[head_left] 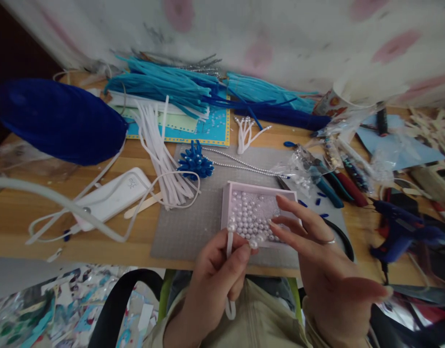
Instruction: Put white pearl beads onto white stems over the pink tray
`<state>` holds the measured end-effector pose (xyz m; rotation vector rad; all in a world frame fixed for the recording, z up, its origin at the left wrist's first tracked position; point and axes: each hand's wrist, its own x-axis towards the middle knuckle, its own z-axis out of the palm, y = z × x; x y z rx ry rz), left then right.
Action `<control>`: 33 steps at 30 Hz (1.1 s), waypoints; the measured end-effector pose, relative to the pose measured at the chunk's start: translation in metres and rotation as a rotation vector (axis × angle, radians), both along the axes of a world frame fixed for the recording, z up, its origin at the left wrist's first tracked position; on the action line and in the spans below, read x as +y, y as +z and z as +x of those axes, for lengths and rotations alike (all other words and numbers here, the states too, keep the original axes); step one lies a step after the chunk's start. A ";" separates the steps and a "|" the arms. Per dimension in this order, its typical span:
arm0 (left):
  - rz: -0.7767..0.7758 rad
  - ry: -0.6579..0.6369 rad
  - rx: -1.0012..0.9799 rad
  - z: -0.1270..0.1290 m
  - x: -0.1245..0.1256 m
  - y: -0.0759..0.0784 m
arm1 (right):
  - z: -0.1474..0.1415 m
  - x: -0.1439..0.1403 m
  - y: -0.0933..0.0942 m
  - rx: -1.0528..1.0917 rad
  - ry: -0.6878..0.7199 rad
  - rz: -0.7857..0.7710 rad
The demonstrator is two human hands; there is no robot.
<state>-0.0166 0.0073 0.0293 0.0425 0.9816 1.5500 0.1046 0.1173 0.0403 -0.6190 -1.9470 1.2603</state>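
My left hand (218, 273) is closed in a pinch on a white pipe cleaner (230, 244). Pearl beads (254, 243) show at the fingertips, and another bead tops the upright end of the stem. A loop of the stem hangs below the palm. My right hand (317, 251) is open, its fingers spread over the right side of a pale pink box (225, 205) that holds many pearl beads (246, 211). Nothing shows in its grasp. Behind the box, a blue pipe-cleaner flower (195, 162) lies on the grey cutting mat (186, 227).
White pipe cleaners (155, 145) and turquoise ones (160, 87) lie at the back left. Pearl-tipped white stems (244, 135) rest behind the mat. At right are pliers (327, 188) and a blue glue gun (396, 224). A white power bank (113, 195) with cables lies left.
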 end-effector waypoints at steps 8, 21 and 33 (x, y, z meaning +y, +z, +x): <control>0.005 -0.036 0.019 0.000 -0.003 -0.005 | -0.001 -0.001 0.000 0.009 0.034 -0.033; -0.015 -0.017 0.015 0.000 -0.003 -0.006 | 0.000 0.000 -0.001 -0.008 0.066 -0.033; -0.088 -0.036 0.013 -0.002 0.001 0.007 | -0.001 0.000 0.000 0.001 0.043 -0.029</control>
